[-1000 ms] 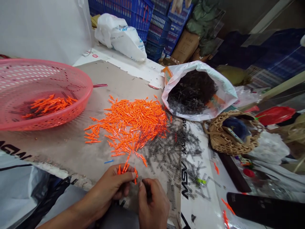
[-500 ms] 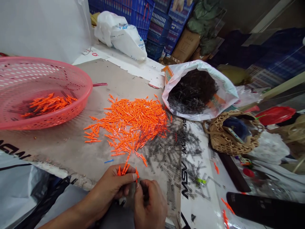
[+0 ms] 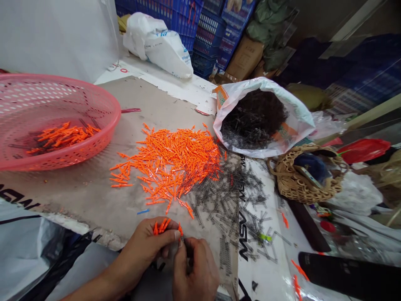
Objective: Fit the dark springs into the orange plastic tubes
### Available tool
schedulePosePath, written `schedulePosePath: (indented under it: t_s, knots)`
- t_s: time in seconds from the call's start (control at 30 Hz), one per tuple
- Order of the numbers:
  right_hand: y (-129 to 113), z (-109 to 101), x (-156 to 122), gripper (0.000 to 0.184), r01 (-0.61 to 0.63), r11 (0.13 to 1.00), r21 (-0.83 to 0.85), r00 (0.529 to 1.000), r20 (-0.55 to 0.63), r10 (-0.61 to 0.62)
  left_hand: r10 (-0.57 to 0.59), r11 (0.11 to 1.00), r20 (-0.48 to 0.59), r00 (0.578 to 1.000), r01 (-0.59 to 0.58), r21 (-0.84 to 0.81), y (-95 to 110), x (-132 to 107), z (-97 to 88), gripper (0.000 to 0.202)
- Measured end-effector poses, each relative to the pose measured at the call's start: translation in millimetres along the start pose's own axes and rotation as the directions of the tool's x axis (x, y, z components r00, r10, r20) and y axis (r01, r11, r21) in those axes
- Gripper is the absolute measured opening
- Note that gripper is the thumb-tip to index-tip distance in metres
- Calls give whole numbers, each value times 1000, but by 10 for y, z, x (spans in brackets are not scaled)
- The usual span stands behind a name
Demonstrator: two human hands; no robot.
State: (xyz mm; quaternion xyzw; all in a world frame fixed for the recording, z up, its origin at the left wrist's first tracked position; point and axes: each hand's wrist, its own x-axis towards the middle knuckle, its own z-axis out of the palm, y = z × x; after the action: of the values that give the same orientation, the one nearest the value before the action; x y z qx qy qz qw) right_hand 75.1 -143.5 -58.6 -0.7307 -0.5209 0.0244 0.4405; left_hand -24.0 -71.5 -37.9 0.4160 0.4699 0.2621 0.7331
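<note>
My left hand (image 3: 145, 244) holds several small orange plastic sticks (image 3: 162, 226) between thumb and fingers. It sits just beside my right hand (image 3: 196, 267), whose fingers pinch a small dark object, probably a metal coil spring (image 3: 187, 244). A large loose pile of orange sticks (image 3: 169, 163) lies on a grey cardboard sheet (image 3: 78, 184), just beyond my hands. Dark coil springs (image 3: 222, 205) spread over the sheet to the right of the pile, overlapping its edge.
A pink perforated basket (image 3: 116, 113) holding orange sticks stands at the left. A white sack (image 3: 297, 125) full of dark springs lies at the back right, beside a wicker bag (image 3: 282, 167). Blue crates (image 3: 206, 42) stack behind them.
My right hand has shifted left, closer to my left hand. The orange sticks in my left hand sit lower, and the view has moved slightly.
</note>
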Motion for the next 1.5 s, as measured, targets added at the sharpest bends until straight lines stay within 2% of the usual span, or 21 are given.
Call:
schedulePosePath:
  t_s: [0.33,0.57,0.77,0.93,1.0,1.07,1.13,1.2,1.27,1.3,1.37,1.5]
  knots:
    - [-5,15,-21,14,-35,999,-6,999,1,35,95,990,-16,995,-93,102,49,-40,6,26]
    - [-7,10,-12,14,-80,996,28,997,10,79,69,993,-2,998,-68,91,19,-32,-9,26]
    - [16,-8,3,15,-133,982,135,989,81,123,12,999,0,1000,-12,-40,8,4,-3,23]
    - [37,-16,35,19,-260,941,219,958,185,221,-14,988,5,1000,15,-155,0,12,-7,20]
    - [60,-13,60,22,-373,882,289,912,288,291,-16,984,5,1000,17,-175,-9,11,-13,19]
    - [97,-3,78,25,-520,769,371,833,418,362,-16,980,11,1000,17,-196,-16,11,-18,19]
    - [139,13,80,26,-657,605,450,742,531,410,-17,977,27,999,22,-210,-17,13,-21,19]
    - [167,29,70,27,-744,430,512,667,610,427,-23,974,54,998,35,-226,-7,18,-20,20]
    - [167,37,60,28,-775,316,547,631,642,436,-40,965,92,995,63,-256,8,21,-14,20]
    - [154,37,58,27,-777,294,556,627,639,446,-52,959,108,993,80,-273,16,20,-11,19]
    - [109,27,59,25,-745,350,568,664,574,480,-68,950,114,991,99,-296,23,11,-6,19]
    - [11,-1,57,17,-591,595,544,805,353,477,-28,959,48,998,40,-280,-19,-28,-19,17]
